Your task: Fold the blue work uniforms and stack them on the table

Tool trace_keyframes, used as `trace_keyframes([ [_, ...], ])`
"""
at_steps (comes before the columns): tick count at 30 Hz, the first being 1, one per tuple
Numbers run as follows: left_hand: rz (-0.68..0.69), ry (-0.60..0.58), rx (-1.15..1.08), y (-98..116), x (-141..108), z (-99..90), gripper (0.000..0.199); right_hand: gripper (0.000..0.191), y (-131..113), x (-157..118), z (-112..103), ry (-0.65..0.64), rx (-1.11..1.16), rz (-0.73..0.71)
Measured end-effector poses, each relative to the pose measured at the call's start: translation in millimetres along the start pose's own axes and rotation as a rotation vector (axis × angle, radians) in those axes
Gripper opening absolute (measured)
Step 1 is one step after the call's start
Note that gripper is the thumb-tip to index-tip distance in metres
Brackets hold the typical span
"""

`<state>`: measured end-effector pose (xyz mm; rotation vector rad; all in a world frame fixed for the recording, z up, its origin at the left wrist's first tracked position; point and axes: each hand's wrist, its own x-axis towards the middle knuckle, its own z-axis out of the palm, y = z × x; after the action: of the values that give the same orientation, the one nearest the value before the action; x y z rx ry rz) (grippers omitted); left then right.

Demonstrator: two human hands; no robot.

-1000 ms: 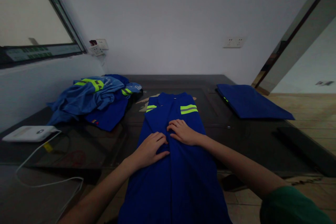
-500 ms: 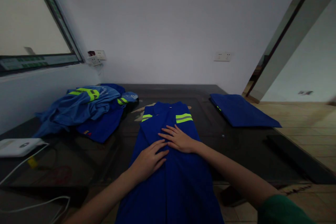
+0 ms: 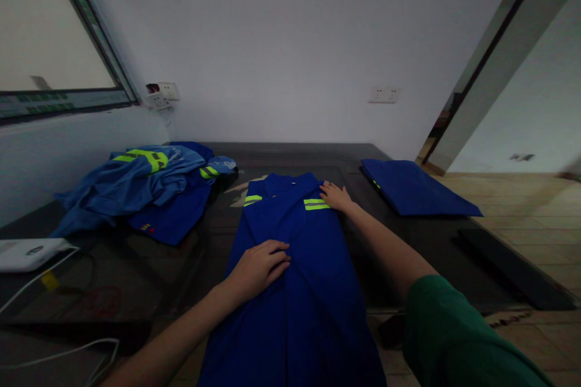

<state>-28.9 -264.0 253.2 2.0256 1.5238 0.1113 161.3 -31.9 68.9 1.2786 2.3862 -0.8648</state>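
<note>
A dark blue work jacket (image 3: 313, 278) with yellow-green reflective bands lies lengthwise on the dark table (image 3: 181, 290), collar at the far end, its lower part hanging over the near edge. My left hand (image 3: 261, 266) rests on the middle of its front, fingers stretched out and slightly bent. Farther up, my right hand (image 3: 336, 196) lies on the right shoulder edge beside the reflective band, its fingers spread. Neither hand visibly grips the cloth.
At the left lies a heap of blue garments (image 3: 154, 181). A folded blue garment (image 3: 417, 188) sits at the right, with a flat black object (image 3: 512, 269) nearer. A white device (image 3: 31, 254) with a cable lies at the left edge. Sockets (image 3: 384, 94) are on the wall.
My right hand has moved from the jacket's middle up and to the right, onto the shoulder edge. My left hand has stayed nearly in place. The view has shifted slightly.
</note>
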Motion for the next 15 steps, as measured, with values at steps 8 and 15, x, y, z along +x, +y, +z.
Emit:
trace_keyframes([
  [8,0.023,-0.008,-0.05,-9,37,7.3,0.025,0.038,2,54,-18,0.106,0.0,0.011],
  [15,0.047,-0.162,0.016,-17,29,20.8,0.052,0.023,1,68,-5,0.07,-0.038,-0.029],
])
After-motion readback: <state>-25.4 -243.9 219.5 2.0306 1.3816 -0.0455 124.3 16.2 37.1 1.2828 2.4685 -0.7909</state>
